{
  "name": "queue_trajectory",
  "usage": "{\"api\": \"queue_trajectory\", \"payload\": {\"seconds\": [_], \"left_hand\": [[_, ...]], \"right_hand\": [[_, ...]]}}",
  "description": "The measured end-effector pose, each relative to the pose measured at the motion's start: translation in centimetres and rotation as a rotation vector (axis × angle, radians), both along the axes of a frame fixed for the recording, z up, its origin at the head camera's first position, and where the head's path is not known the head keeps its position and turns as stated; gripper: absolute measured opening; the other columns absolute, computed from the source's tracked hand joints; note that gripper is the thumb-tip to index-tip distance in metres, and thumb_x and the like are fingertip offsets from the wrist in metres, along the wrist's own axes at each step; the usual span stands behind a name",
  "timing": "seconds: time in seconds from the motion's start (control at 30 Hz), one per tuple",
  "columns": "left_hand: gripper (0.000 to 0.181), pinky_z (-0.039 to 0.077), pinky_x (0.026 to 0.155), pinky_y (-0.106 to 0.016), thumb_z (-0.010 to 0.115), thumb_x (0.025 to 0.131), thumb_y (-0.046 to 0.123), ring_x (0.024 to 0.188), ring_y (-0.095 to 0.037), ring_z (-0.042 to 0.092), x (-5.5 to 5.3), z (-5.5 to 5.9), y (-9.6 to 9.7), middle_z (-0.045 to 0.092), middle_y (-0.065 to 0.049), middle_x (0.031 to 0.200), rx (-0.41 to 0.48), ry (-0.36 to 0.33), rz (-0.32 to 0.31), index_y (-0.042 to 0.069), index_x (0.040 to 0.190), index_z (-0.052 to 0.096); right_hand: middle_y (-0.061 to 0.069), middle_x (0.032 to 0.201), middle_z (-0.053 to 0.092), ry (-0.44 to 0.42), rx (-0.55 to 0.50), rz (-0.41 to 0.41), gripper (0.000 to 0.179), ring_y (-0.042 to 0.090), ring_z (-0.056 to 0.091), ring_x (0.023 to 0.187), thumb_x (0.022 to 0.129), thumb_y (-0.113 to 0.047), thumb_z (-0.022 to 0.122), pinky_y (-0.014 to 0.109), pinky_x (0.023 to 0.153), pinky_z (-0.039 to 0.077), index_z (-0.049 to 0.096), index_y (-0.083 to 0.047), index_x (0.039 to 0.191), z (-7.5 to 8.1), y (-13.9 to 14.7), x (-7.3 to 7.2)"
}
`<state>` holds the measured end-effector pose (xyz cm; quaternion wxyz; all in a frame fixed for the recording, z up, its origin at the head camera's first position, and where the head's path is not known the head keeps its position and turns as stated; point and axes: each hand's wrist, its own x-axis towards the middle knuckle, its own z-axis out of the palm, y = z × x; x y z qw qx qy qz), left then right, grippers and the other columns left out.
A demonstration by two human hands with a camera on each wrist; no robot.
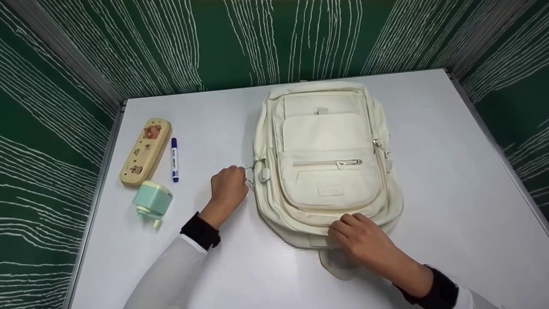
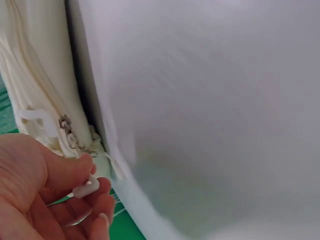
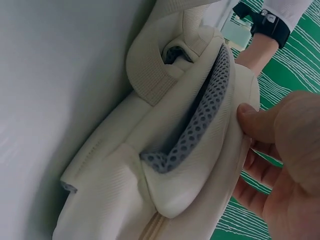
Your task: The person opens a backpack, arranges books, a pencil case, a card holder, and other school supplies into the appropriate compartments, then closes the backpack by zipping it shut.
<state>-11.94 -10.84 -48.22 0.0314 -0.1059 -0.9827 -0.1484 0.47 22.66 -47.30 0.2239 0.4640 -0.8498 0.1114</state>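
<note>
A cream backpack [image 1: 328,161] lies flat on the white table [image 1: 450,184], front pockets up. My left hand [image 1: 229,186] is at its left side and pinches a white zipper pull [image 2: 86,188] between thumb and fingers, next to the metal slider [image 2: 65,125]. My right hand [image 1: 362,240] grips the near edge of the backpack [image 3: 200,150], thumb on top and fingers underneath. The right wrist view shows the grey mesh back padding [image 3: 200,127] and a strap loop [image 3: 150,75].
At the table's left lie a tan pencil case [image 1: 146,151] with cartoon animals, a blue marker [image 1: 174,159] and a mint green sharpener [image 1: 152,201]. Green patterned walls [image 1: 51,141] enclose the table on three sides.
</note>
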Motion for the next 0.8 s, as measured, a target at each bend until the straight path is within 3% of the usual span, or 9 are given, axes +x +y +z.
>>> {"api": "queue_trajectory", "payload": {"seconds": [0.27,0.43,0.53,0.6,0.8], "left_hand": [[0.016,0.054,0.057,-0.048,0.068,0.089,-0.004,0.064,-0.03,0.066,-3.1,-0.6,0.2,0.065,-0.011,0.07,0.009,0.009,0.048,0.003,0.075,0.071],[0.016,0.054,0.056,-0.047,0.066,0.09,-0.004,0.065,-0.03,0.066,-3.7,-1.0,0.6,0.066,-0.012,0.071,-0.004,-0.002,0.052,0.002,0.076,0.071],[0.01,0.054,0.057,-0.047,0.067,0.087,-0.007,0.069,-0.033,0.065,-3.0,-1.0,0.9,0.065,-0.014,0.075,-0.013,0.024,0.033,-0.001,0.082,0.072],[0.009,0.054,0.06,-0.047,0.066,0.085,-0.008,0.076,-0.034,0.064,-2.2,-1.1,1.1,0.066,-0.017,0.084,-0.005,0.083,0.013,-0.003,0.09,0.073],[0.022,0.053,0.072,-0.045,0.064,0.088,-0.004,0.097,-0.035,0.064,2.0,-0.7,2.8,0.067,-0.02,0.112,0.102,0.407,-0.086,-0.004,0.108,0.073]], "right_hand": [[-0.001,0.094,0.062,0.007,0.001,-0.003,0.02,0.018,0.054,0.08,0.094,-0.005,0.047,0.034,0.066,0.046,0.067,-0.007,0.095,0.0,-0.1,0.1],[-0.002,0.095,0.062,-0.004,0.002,-0.006,0.018,0.018,0.054,0.081,0.093,-0.005,0.05,0.033,0.067,0.047,0.067,-0.008,0.095,-0.1,0.0,0.1],[-0.001,0.097,0.062,-0.026,-0.006,-0.011,0.016,0.018,0.055,0.083,0.091,-0.005,0.053,0.034,0.067,0.047,0.067,-0.008,0.097,-0.2,0.1,0.2],[-0.002,0.098,0.062,-0.038,-0.01,-0.019,0.015,0.018,0.055,0.084,0.091,-0.006,0.053,0.034,0.068,0.048,0.067,-0.008,0.098,-0.4,0.1,0.2],[-0.004,0.097,0.06,-0.029,-0.019,-0.027,0.016,0.017,0.054,0.082,0.092,-0.008,0.051,0.031,0.065,0.045,0.067,-0.009,0.096,-0.7,0.1,0.2]]}}
